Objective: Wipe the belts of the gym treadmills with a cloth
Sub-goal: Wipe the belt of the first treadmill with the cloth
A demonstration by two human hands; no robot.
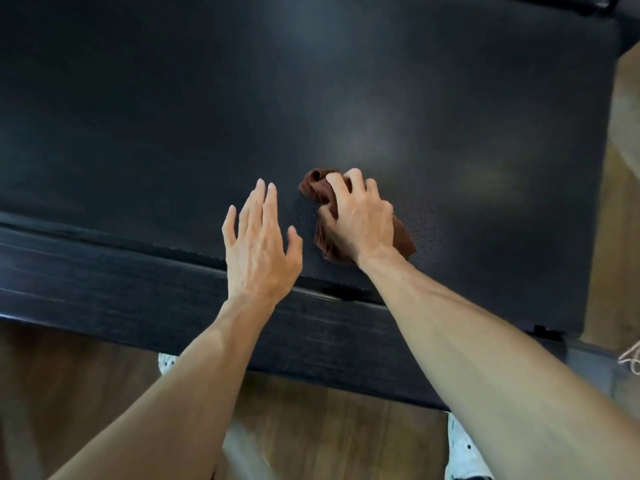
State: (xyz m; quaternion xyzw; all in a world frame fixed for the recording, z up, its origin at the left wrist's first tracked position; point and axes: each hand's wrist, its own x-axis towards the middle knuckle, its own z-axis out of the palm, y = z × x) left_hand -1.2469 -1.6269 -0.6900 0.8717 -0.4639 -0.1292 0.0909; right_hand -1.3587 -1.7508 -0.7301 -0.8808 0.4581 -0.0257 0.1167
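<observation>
- Head view: the black treadmill belt (242, 98) fills most of the picture, its textured surface showing pale patches of reflected light.
- The right hand (360, 220) sits on the belt with its fingers curled over a bunched brown cloth (320, 188), gripping it; the cloth lies against the belt and shows beyond the fingertips and under the heel of the hand.
- The left hand (261, 244) is just beside the right one, to its left, with fingers straight and slightly spread, holding nothing. Its fingers reach over the belt near its close edge; whether the palm touches the belt cannot be told.
- Both bare forearms reach in from the bottom of the picture.
- A dark side rail (104, 282) runs along the near edge of the belt, slanting down to the right.
- Below the rail is a wooden floor (69, 393), where two white shoes show: one (168, 362) between the forearms near the rail, the other (464, 452) at the lower right.
- A bit of pale cord (632, 358) lies at the right edge.
</observation>
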